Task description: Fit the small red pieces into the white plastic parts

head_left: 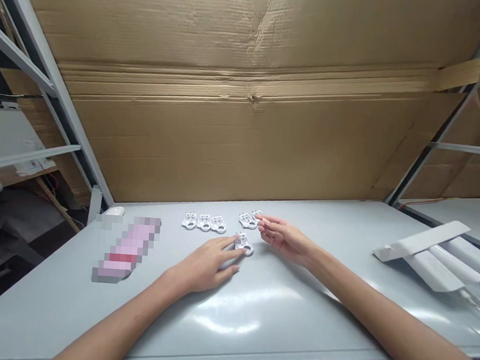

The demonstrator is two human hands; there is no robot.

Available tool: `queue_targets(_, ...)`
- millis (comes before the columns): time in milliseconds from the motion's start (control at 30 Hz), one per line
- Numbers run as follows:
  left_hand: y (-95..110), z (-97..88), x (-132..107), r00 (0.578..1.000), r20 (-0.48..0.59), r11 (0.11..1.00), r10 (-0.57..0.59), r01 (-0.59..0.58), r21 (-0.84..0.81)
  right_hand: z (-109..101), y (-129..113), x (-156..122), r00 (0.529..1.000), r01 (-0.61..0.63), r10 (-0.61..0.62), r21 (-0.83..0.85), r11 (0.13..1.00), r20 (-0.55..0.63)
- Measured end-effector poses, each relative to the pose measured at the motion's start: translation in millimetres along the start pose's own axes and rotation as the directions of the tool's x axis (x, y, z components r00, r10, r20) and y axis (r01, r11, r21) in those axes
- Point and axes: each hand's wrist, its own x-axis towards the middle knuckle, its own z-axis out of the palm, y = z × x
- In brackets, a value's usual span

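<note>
White, flat, ring-ended piece (244, 244) lies mid-scene on the glossy grey table (254, 323), touched by your left hand's (206, 262) spread fingers; just right, your right hand's (287, 240) fingertips bunch, whether gripping anything you cannot tell.

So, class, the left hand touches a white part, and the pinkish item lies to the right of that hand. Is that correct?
Not quite: the head view shows the pinkish item left of the left hand, which does touch a white part.

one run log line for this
left hand: touching white piece | right hand: fingertips together, grasp unclear | behind: more white pieces
</note>
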Motion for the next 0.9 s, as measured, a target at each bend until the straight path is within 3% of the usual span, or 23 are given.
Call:
queue_targets(333, -1.0, 0.2, 0.5, 1.0, 0.017, 1.0, -0.006, 0.007, -0.014, 5.9, 2.0, -2.2, 0.986, -0.159, 0.164, 0.11, 0.981, -0.042)
queue_targets(433, -1.2, 0.4, 0.4, 1.0, 0.008, 1.0, -0.002, 0.003, -0.014, 7.0, -1.2, -4.3, 0.993, -0.114, 0.114, -0.007, 0.993, -0.022)
queue_targets(567, -0.5, -0.1, 0.2, 1.0, 0.021, 1.0, -0.01, 0.01, -0.001, 2.4, -14.1, -8.3, 0.999, -0.04, 0.042, -0.293, 0.955, 0.001)
queue_targets(633, 0.5, -1.1, 0.2, 0.999, 0.028, 1.0, -0.017, 0.017, 0.013, -3.7, -22.2, -10.3, 0.998, 0.052, -0.06, -0.523, 0.851, 0.001)
queue_targets(733, 1.7, -2.7, 0.5, 0.999, 0.036, 0.999, -0.025, 0.024, 0.04, -16.8, -30.4, -11.5, 0.97, 0.145, -0.242, -0.832, 0.536, 0.014)
queue_targets(900, -1.0, -2.9, 0.6, 0.999, 0.039, 0.997, -0.036, 0.033, 0.07, -38.2, -25.6, -6.1, 0.934, 0.168, -0.341, -0.973, 0.156, 0.106)
